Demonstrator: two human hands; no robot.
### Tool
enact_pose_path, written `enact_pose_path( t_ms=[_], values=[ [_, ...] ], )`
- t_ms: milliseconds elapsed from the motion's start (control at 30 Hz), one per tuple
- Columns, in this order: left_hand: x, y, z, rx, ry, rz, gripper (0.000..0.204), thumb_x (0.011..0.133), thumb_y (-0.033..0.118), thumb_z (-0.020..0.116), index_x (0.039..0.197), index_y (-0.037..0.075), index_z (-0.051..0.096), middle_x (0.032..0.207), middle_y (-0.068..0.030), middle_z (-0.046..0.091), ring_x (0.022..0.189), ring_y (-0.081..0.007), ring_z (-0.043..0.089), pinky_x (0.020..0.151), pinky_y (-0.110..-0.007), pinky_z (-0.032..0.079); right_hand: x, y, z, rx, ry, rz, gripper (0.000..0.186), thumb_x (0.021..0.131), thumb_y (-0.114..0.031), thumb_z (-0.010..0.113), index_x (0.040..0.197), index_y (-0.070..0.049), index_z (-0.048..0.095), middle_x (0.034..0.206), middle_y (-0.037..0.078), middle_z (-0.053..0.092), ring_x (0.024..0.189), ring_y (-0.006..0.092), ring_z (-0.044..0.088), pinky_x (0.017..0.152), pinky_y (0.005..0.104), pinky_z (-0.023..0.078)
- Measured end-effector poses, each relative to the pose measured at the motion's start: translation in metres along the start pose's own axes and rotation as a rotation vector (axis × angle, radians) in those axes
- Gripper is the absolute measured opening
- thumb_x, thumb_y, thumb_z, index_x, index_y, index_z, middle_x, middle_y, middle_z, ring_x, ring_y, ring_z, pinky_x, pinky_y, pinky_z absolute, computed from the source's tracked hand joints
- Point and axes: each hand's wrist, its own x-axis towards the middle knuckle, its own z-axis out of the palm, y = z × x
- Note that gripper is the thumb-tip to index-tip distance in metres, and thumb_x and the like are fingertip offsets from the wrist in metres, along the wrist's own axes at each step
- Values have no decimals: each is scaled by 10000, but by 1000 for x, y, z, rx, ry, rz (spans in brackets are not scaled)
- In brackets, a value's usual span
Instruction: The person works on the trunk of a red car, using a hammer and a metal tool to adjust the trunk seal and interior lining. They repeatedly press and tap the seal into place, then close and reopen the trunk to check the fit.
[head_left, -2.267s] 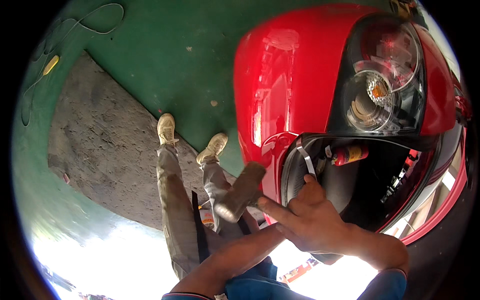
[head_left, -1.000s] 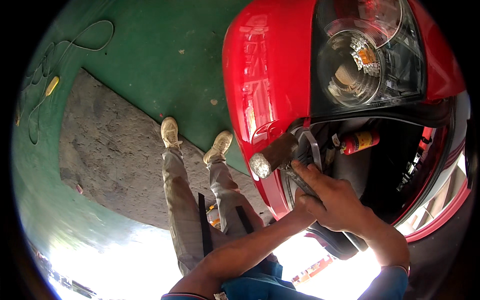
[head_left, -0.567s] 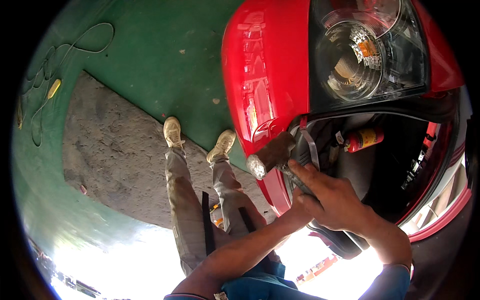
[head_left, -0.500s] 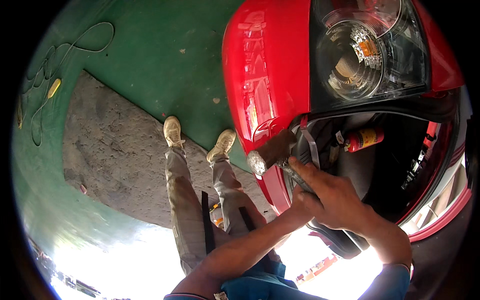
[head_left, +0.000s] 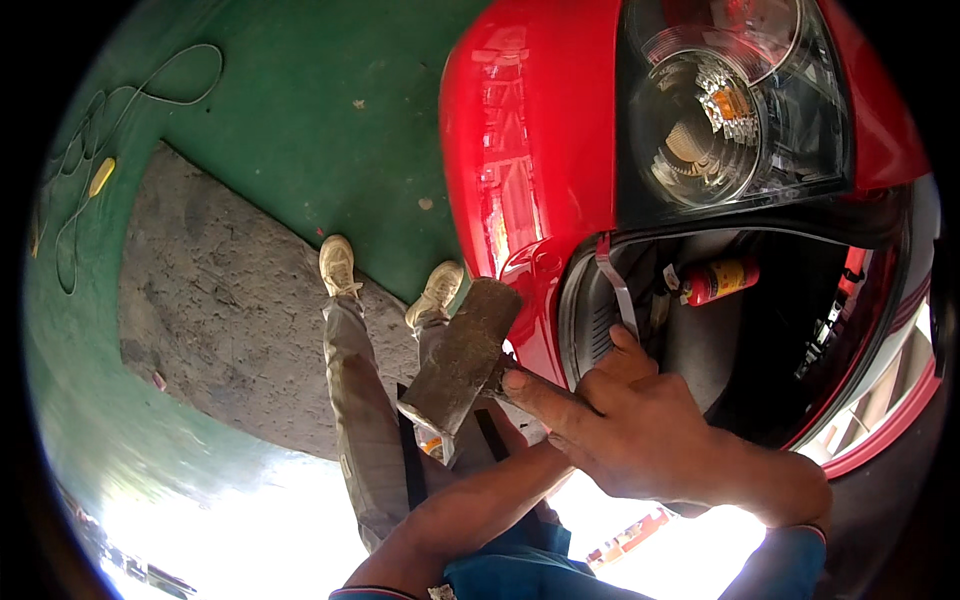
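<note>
My right hand [head_left: 640, 430] grips a hammer [head_left: 462, 355] by its handle, one finger stretched along the shaft toward the worn, blocky metal head. That head hangs over my legs, left of the red car's bumper [head_left: 525, 130]. Behind the right hand, my left hand [head_left: 622, 350] is mostly hidden. Its visible fingers are closed at the lower end of a flat metal bar [head_left: 617, 285]. The bar's far end rests at the body edge beneath the tail light [head_left: 705, 130]. A creased dent [head_left: 530, 262] marks the bumper corner beside it.
Inside the open trunk [head_left: 770, 350] lies a small red fire extinguisher [head_left: 720, 280]. I stand partly on a grey mat [head_left: 225, 310] over a green floor [head_left: 330, 90]. A looped cable [head_left: 150, 95] with a yellow piece [head_left: 102, 177] lies at far left.
The hammer has swung left and nearer to me, away from the bar, and its head has turned. My right hand moved with it. The bar stays at about the same place.
</note>
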Motion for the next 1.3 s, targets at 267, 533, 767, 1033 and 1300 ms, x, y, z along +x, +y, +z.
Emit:
enact_pose_path(
  t_ms=[267, 533, 767, 1033, 1300],
  values=[
    [-1, 6, -5, 9, 84, -135, 428, 927, 298, 645, 1239, 31, 524, 752, -132, 662, 743, -322, 705, 612, -420, 537, -25, 10, 39, 283, 49, 178, 687, 880, -266, 709, 1508, -137, 462, 1007, 182, 681, 779, 325, 705, 610, 400, 562],
    [-21, -29, -9, 273, 312, -34, 424, 947, 290, 623, 1228, 3, 487, 709, -123, 634, 642, -290, 687, 532, -418, 515, -24, 0, 32, 238, 129, 5, 744, 839, -220, 736, 1508, -82, 444, 1005, 157, 697, 750, 288, 710, 561, 364, 548],
    [-12, -52, -9, 553, 289, 310, 377, 954, 247, 609, 1169, -29, 469, 699, -111, 602, 596, -261, 668, 494, -386, 499, -36, 12, 58, 287, 201, 48, 751, 833, -199, 736, 1499, -28, 435, 1070, 211, 698, 785, 302, 725, 564, 350, 553],
    [-9, -36, 5, 453, 233, 133, 388, 965, 257, 587, 1170, -56, 483, 848, -194, 627, 728, -329, 680, 606, -414, 516, -31, 17, 61, 335, 215, 95, 703, 895, -222, 684, 1522, -60, 411, 969, 231, 665, 754, 349, 702, 575, 427, 559],
    [1, -25, -6, 194, 38, 61, 404, 967, 263, 584, 1184, -57, 466, 847, -214, 640, 732, -358, 679, 615, -438, 520, -3, 35, 43, 319, 172, 288, 718, 882, -188, 638, 1541, -76, 375, 930, 247, 680, 799, 405, 720, 676, 485, 583]
  ],
)
